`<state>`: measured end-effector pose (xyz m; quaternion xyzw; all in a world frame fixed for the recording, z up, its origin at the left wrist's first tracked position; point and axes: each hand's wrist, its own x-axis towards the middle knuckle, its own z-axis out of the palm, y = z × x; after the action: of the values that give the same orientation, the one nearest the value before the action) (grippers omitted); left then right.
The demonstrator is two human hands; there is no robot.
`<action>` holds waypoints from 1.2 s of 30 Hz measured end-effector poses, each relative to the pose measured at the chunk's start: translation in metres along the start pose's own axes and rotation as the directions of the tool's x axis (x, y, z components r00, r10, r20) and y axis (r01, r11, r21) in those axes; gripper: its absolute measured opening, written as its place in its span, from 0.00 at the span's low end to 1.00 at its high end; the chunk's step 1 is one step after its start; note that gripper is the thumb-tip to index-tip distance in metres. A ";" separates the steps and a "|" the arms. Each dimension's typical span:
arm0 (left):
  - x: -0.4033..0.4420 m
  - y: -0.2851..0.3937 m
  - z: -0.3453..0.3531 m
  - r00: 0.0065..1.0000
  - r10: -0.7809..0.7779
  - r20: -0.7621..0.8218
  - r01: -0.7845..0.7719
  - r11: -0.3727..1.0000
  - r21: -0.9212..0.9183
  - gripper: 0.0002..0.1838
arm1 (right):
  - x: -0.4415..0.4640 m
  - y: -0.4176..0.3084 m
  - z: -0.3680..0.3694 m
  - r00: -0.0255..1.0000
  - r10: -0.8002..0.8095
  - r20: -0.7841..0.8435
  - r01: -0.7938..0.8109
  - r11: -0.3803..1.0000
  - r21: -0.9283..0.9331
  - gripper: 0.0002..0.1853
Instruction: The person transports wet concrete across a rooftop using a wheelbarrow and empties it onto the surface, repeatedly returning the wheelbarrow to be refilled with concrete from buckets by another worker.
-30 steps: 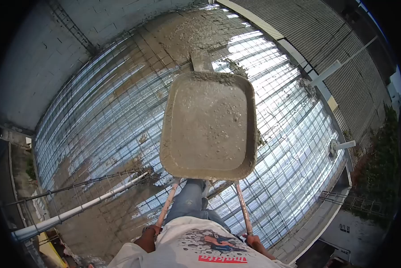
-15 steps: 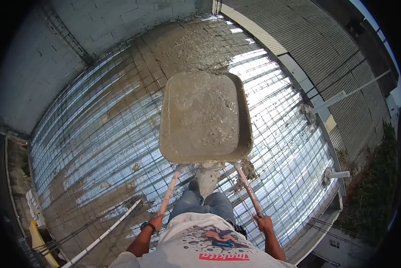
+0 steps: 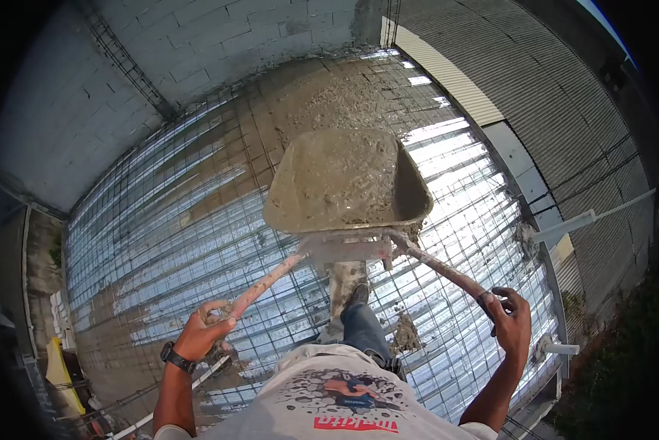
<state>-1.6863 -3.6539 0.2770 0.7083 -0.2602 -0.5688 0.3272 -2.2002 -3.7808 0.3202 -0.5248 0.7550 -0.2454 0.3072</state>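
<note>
In front of me the wheelbarrow (image 3: 410, 176) is tipped forward, its handles raised and spread toward me. Wet concrete (image 3: 344, 180) coats the tray and meets the mass on the floor at its front lip. My left hand (image 3: 206, 331), with a dark watch at the wrist, is curled at the end of the left handle (image 3: 263, 282). Around the end of the right handle (image 3: 447, 271) bend the fingers of my right hand (image 3: 511, 323). The wheel is hidden under the tray.
Steel mesh (image 3: 197, 242) covers shiny ribbed metal decking. Fresh concrete (image 3: 322, 92) lies spread by the block wall (image 3: 219, 37). One foot is on a narrow plank (image 3: 346, 282). White pipes (image 3: 562, 349) stick up along the right edge, beyond which is a corrugated roof (image 3: 564, 95).
Both hands have risen and moved apart with the handles. The tray has tilted further forward, its near rim higher, and some concrete has slid toward the front.
</note>
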 end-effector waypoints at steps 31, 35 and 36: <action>0.397 0.542 -0.072 0.103 0.862 -0.496 -0.818 0.357 0.452 0.11 | 0.644 -0.447 0.051 0.647 -0.618 -0.446 0.732 0.341 0.589 0.13; 0.438 0.576 -0.084 0.071 0.851 -0.521 -0.862 0.315 0.397 0.12 | 0.633 -0.468 0.077 0.661 -0.453 -0.598 0.748 0.338 0.571 0.08; 0.449 0.583 -0.092 0.083 0.823 -0.561 -0.855 0.349 0.385 0.13 | 0.624 -0.475 0.086 0.652 -0.417 -0.633 0.758 0.342 0.556 0.07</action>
<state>-1.4966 -4.3501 0.4470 0.5732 -0.4637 0.0212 0.6753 -1.9958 -4.5295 0.4608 -0.5140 0.3590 -0.7418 0.2380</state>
